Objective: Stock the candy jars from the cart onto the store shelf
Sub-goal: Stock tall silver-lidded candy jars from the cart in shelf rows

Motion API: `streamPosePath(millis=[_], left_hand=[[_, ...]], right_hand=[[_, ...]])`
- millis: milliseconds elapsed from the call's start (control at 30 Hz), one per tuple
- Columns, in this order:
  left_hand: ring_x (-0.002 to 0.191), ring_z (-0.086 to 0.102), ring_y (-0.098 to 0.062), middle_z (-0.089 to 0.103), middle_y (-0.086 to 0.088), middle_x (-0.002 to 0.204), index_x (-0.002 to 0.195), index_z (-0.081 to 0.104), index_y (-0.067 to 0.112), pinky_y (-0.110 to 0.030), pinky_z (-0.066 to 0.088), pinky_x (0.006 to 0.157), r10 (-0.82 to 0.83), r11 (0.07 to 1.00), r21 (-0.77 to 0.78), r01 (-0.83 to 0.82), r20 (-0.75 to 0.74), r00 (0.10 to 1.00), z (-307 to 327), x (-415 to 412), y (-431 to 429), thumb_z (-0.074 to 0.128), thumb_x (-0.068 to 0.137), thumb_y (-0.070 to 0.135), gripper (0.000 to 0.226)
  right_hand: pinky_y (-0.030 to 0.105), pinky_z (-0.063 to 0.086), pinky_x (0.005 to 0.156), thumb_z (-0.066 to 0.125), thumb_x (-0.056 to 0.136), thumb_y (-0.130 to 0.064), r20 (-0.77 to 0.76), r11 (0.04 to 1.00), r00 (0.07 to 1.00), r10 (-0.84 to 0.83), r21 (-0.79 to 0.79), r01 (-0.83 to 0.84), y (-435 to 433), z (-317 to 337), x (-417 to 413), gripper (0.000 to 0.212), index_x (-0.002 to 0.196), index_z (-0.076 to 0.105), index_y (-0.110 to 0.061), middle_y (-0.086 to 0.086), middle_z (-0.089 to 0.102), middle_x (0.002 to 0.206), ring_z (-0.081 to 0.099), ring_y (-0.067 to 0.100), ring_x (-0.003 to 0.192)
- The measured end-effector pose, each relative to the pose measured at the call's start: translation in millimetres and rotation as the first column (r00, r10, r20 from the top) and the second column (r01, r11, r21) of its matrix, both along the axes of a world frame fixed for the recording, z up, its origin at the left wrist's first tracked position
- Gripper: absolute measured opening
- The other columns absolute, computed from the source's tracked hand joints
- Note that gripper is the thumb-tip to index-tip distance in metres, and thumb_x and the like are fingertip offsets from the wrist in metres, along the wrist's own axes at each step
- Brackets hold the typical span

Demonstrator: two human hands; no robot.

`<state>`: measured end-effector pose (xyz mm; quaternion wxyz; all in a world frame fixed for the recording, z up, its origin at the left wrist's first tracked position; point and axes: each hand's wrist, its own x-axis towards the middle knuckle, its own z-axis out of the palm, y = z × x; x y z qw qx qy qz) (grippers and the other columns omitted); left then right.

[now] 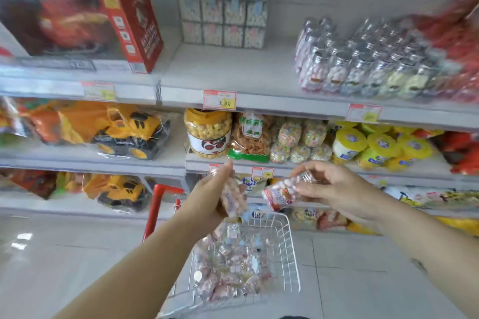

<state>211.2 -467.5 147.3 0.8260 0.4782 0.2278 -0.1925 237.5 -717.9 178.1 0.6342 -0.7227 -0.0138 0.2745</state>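
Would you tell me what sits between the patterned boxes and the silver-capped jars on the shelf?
Nothing: the head view shows bare shelf between the boxes and the jars.

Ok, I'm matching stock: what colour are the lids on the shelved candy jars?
Shiny silver lids on the shelved candy jars; head view.

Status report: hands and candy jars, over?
Left hand grips a jar; right hand grips a second jar. Cart below holds more. Nothing blocking the shelf.

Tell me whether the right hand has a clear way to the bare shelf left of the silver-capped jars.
Probably yes. The right hand, gripping a candy jar, is below that shelf board, whose front is open; the silver-capped jars stand to its right, and nothing shows in between.
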Motion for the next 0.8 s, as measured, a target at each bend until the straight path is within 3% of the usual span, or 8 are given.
streamPosePath(millis=[100, 233, 300, 400, 533, 600, 733, 800], left_hand=[[0.095, 0.063, -0.025, 0.062, -0.011, 0.096, 0.095, 0.057, 0.009, -0.041, 0.053, 0.080, -0.047, 0.995, -0.087, 0.039, -0.096, 0.994, 24.9, -1.7, -1.9, 0.057, 0.093, 0.051, 0.042], [0.060, 0.052, -0.022, 0.047, -0.007, 0.070, 0.087, 0.045, 0.011, -0.036, 0.052, 0.067, -0.114, 0.978, -0.187, 0.091, -0.113, 0.987, 58.5, -2.8, 6.3, 0.048, 0.095, 0.020, 0.013], [0.061, 0.057, -0.017, 0.051, -0.004, 0.071, 0.084, 0.048, 0.014, -0.032, 0.049, 0.074, -0.165, 0.973, -0.175, 0.151, -0.069, 0.984, 58.9, 1.2, 11.5, 0.046, 0.096, 0.011, 0.013], [0.080, 0.064, 0.000, 0.060, 0.006, 0.091, 0.087, 0.067, 0.029, -0.023, 0.054, 0.084, -0.087, 0.989, -0.123, 0.082, -0.033, 0.996, 61.8, 12.2, 8.3, 0.058, 0.096, 0.021, 0.015], [0.064, 0.062, -0.011, 0.064, -0.004, 0.075, 0.108, 0.062, -0.001, -0.021, 0.050, 0.062, -0.138, 0.988, 0.096, 0.121, 0.206, 0.969, 83.9, 9.3, 7.6, 0.062, 0.095, 0.025, 0.029], [0.058, 0.062, -0.001, 0.062, 0.001, 0.077, 0.107, 0.060, 0.006, -0.012, 0.049, 0.057, -0.207, 0.973, 0.157, 0.167, 0.289, 0.935, 91.8, 13.7, 7.0, 0.055, 0.099, 0.020, 0.017], [0.074, 0.065, -0.007, 0.067, -0.008, 0.103, 0.124, 0.057, 0.004, -0.019, 0.053, 0.063, -0.327, 0.890, 0.422, 0.176, 0.318, 0.890, 93.4, 21.0, 0.1, 0.057, 0.098, 0.030, 0.037], [0.076, 0.062, 0.008, 0.066, 0.005, 0.106, 0.123, 0.056, 0.023, -0.011, 0.048, 0.069, -0.417, 0.809, 0.558, 0.187, 0.320, 0.851, 98.7, 23.8, -3.7, 0.055, 0.099, 0.032, 0.026]], right_hand=[[0.028, 0.057, 0.083, 0.073, 0.071, -0.013, 0.055, 0.998, 0.997, -0.047, 0.041, 0.044, 0.4, 26.9, -10.2, 0.034, 0.104, 0.066, -0.011, -0.003, 0.071, 0.081, 0.066, 0.017, 0.083], [0.030, 0.058, 0.083, 0.074, 0.067, -0.019, 0.085, 0.993, 0.993, -0.077, 0.091, 0.070, 7.8, 50.3, -21.5, 0.041, 0.106, 0.064, -0.007, -0.011, 0.068, 0.074, 0.068, 0.019, 0.083], [0.035, 0.057, 0.089, 0.075, 0.065, -0.020, 0.097, 0.992, 0.991, -0.095, 0.095, 0.086, 13.0, 59.7, -22.3, 0.046, 0.107, 0.063, -0.006, -0.014, 0.068, 0.072, 0.069, 0.020, 0.086], [0.039, 0.055, 0.091, 0.079, 0.060, -0.025, 0.101, 0.990, 0.989, -0.112, 0.096, 0.103, 18.7, 70.9, -17.6, 0.052, 0.106, 0.064, -0.008, -0.013, 0.069, 0.076, 0.070, 0.019, 0.084], [0.035, 0.055, 0.090, 0.073, 0.080, -0.007, 0.132, 0.987, 0.981, -0.140, 0.102, 0.127, 20.0, 75.4, -6.6, 0.032, 0.111, 0.065, -0.012, -0.007, 0.072, 0.085, 0.071, 0.015, 0.085], [0.033, 0.057, 0.086, 0.066, 0.086, 0.003, 0.130, 0.980, 0.977, -0.171, 0.122, 0.156, 20.0, 76.4, -0.6, 0.032, 0.114, 0.064, -0.012, -0.005, 0.074, 0.090, 0.071, 0.015, 0.086], [0.038, 0.055, 0.087, 0.070, 0.085, -0.004, 0.156, 0.985, 0.973, -0.167, 0.066, 0.158, 18.5, 77.1, 10.4, 0.035, 0.117, 0.063, -0.015, 0.001, 0.074, 0.103, 0.071, 0.018, 0.089], [0.038, 0.056, 0.085, 0.070, 0.085, -0.005, 0.172, 0.977, 0.963, -0.208, 0.084, 0.196, 14.6, 81.8, 17.6, 0.032, 0.115, 0.063, -0.015, 0.002, 0.073, 0.101, 0.071, 0.018, 0.090]])
